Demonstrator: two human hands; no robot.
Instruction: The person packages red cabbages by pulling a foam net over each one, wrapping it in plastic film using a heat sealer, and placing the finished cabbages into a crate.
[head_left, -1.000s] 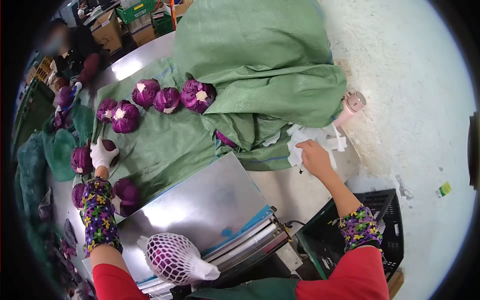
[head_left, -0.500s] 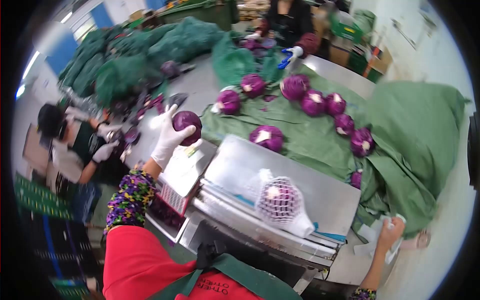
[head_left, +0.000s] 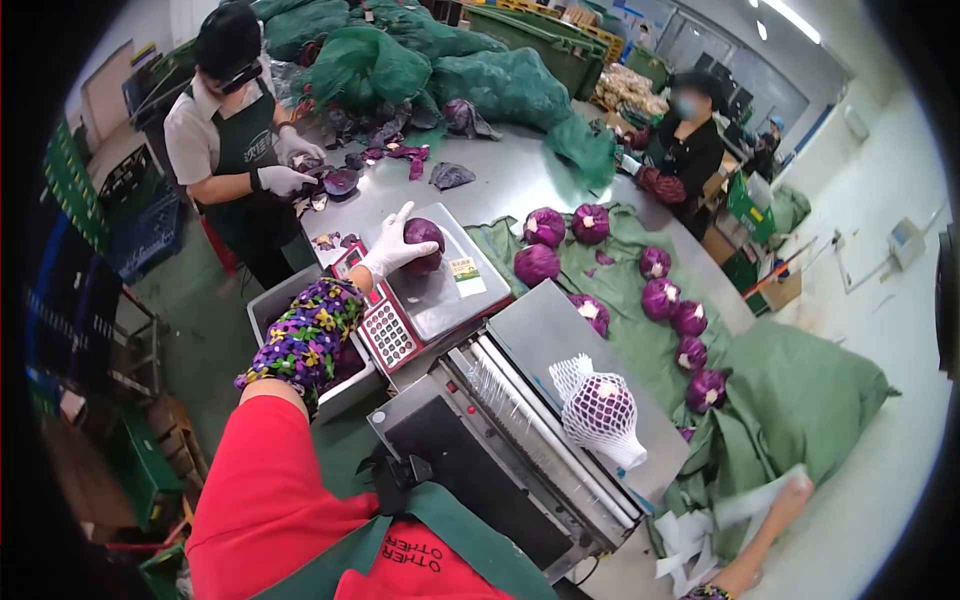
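My left hand (head_left: 393,248), in a white glove, grips a purple cabbage (head_left: 424,245) over the metal plate of a scale (head_left: 440,300); its thumb lies across the cabbage. A small printed label (head_left: 466,277) is on the plate. At the lower right, my bare right hand (head_left: 782,512) is closed at the end of a white strip (head_left: 750,503), above more white netting pieces (head_left: 684,545). A cabbage in a white foam net (head_left: 600,408) rests on the wrapping machine's metal top (head_left: 540,335).
Several cabbages (head_left: 660,298) lie on green cloth (head_left: 625,250) at the right. Two co-workers stand across the table, one at the left (head_left: 240,150) with gloved hands on cabbage leaves, one at the back (head_left: 685,150). Green net sacks (head_left: 500,85) are piled behind. A bin (head_left: 345,390) adjoins the scale.
The view has swung, bringing more of the scale and co-workers into sight. My left hand has brought the cabbage over the scale plate. My right hand stays by the white netting.
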